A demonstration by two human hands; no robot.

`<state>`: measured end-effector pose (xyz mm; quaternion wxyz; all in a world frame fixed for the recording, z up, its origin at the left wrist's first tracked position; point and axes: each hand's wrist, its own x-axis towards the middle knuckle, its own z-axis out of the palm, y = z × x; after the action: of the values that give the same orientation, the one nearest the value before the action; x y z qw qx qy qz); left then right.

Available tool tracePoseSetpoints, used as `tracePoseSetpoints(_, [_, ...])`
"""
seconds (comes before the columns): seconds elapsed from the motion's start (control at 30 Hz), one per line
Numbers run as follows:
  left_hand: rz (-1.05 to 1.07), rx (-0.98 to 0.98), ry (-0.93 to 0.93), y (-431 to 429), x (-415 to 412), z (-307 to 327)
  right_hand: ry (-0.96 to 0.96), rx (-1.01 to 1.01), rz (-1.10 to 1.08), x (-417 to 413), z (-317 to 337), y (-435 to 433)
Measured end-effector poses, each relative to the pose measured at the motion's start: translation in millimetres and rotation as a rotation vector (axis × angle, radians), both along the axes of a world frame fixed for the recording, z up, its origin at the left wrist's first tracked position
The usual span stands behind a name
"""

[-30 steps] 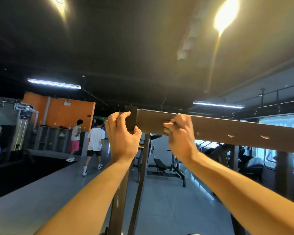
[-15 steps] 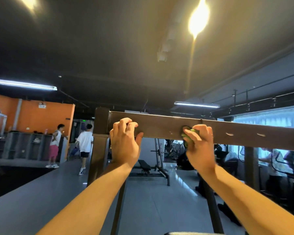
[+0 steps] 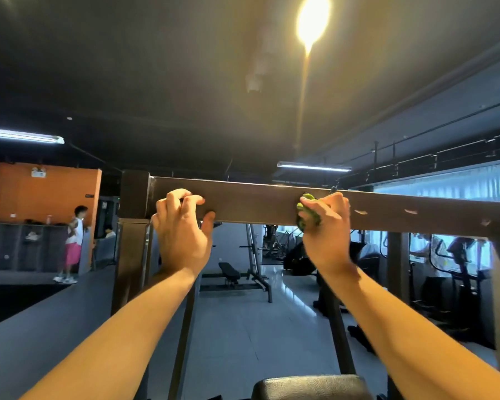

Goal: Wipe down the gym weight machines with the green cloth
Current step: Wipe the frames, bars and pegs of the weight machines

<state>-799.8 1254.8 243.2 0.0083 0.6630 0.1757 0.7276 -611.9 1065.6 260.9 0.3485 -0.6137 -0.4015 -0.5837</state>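
A dark brown top crossbeam [image 3: 257, 204] of a weight machine runs across the middle of the view at head height. My right hand [image 3: 326, 229] grips a bunched green cloth [image 3: 308, 212] and presses it against the beam's front face. My left hand [image 3: 182, 229] holds the beam near its left end, fingers curled over the face and thumb under the lower edge. Most of the cloth is hidden inside my right hand.
The machine's left upright [image 3: 132, 241] drops from the beam's end, and a black pad [image 3: 309, 386] sits at the bottom edge. Beyond lie a bench [image 3: 231, 272], cardio machines [image 3: 451, 269] at right, and a person [image 3: 74, 243] by an orange wall.
My right hand has slid the cloth rightward along the beam. My left hand stays near the beam's left end. The camera has turned right, so the left upright now shows.
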Motion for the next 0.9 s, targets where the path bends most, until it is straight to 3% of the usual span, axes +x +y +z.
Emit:
tracePoseSetpoints(0.1, [0.014, -0.003, 0.006, -2, 2, 0, 0.021, 0.168, 0.395, -50, -4, 46])
tracePoseSetpoints(0.13, [0.02, -0.006, 0.007, -4, 3, 0, -0.092, 0.082, 0.344, -59, -3, 61])
tracePoseSetpoints(0.2, [0.023, -0.01, 0.003, -9, 7, 0, -0.024, -0.103, 0.481, -91, 4, 74])
tracePoseSetpoints(0.23, [0.021, -0.007, 0.0, -13, 10, 1, -0.017, -0.129, 0.366, -85, 6, 71])
tracePoseSetpoints(0.33, [-0.006, 0.013, -0.01, -26, 23, 5, -0.034, -0.051, 0.39, -39, -2, 31])
tracePoseSetpoints(0.43, [-0.037, 0.023, -0.007, -43, 38, 10, -0.12, -0.019, 0.03, 17, -8, -38])
tracePoseSetpoints(0.57, [-0.057, 0.023, 0.001, -53, 47, 11, 0.177, 0.21, 0.143, 41, -15, -62])
tracePoseSetpoints(0.67, [-0.057, 0.037, 0.026, -57, 51, 10, 0.173, 0.329, 0.324, 2, -3, -13])
tracePoseSetpoints(0.7, [-0.049, 0.041, 0.029, -58, 52, 10, 0.155, 0.266, 0.389, -13, 3, 5])
tracePoseSetpoints(0.8, [-0.034, 0.032, 0.024, -62, 58, 11, 0.003, 0.06, 0.249, -44, 12, 28])
tracePoseSetpoints(0.9, [-0.051, 0.033, -0.011, -73, 68, 13, -0.059, -0.062, 0.146, -16, 13, -4])
